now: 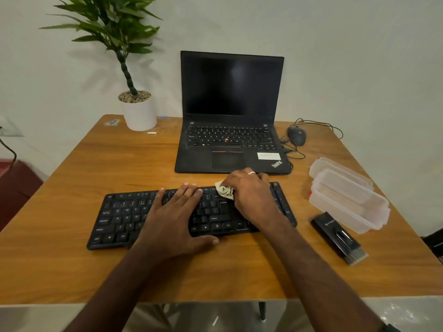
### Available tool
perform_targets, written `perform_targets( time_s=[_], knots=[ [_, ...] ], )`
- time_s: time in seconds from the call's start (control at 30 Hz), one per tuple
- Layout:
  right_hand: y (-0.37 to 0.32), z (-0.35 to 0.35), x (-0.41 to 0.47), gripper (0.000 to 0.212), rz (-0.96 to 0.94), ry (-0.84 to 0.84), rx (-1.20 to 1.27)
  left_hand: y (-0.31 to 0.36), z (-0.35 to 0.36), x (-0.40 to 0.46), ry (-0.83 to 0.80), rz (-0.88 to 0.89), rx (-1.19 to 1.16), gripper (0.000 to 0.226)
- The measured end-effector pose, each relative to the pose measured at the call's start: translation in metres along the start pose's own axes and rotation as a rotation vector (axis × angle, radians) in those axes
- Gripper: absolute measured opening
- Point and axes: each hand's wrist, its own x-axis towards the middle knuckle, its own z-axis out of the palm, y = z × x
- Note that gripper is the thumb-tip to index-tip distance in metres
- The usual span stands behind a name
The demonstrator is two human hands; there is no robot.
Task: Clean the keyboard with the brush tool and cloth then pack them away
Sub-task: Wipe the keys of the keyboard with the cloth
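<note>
The right hand [249, 195], just right of the frame's centre, has its fingers curled round a bunched beige cloth [224, 190], which it presses onto the upper right part of the black keyboard [124, 219]; a ring shows on one finger. The left hand [177, 216] lies flat in the middle of the keyboard, fingers straight and close together, reaching to the top row of keys, with the thumb spread out along the keyboard's near edge. The keyboard sits across the centre of the wooden table [72, 271]. At lower right of the frame, the black brush tool [339, 237] lies on the table, bristle end toward the bottom edge, well apart from both hands. Just above it sits a clear plastic container [350, 207], with what looks like its lid [338, 172] behind it. An open laptop [230, 111] with a dark screen stands at upper centre, a wired mouse [297, 135] to its right, and a potted plant [136, 109] at upper left.
</note>
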Motion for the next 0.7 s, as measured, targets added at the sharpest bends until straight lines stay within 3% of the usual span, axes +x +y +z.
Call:
perform_targets(
  time_s=[0.3,0.47,0.57,0.7],
  knots=[
    [0.078,-0.028,-0.017,0.038,0.244,0.014,-0.144,-0.003,0.009,0.005,0.036,-0.005,-0.021,0.123],
    [0.081,-0.041,-0.017,0.032,0.334,0.007,-0.226,-0.002,0.008,0.003,0.041,-0.005,-0.013,0.123],
    [0.064,-0.04,-0.012,0.031,0.253,0.123,-0.117,-0.001,0.007,0.003,0.019,-0.015,0.001,0.123],
    [0.035,-0.023,-0.013,0.04,0.053,-0.014,-0.156,-0.001,0.006,0.002,0.015,-0.017,-0.006,0.123]
  ],
)
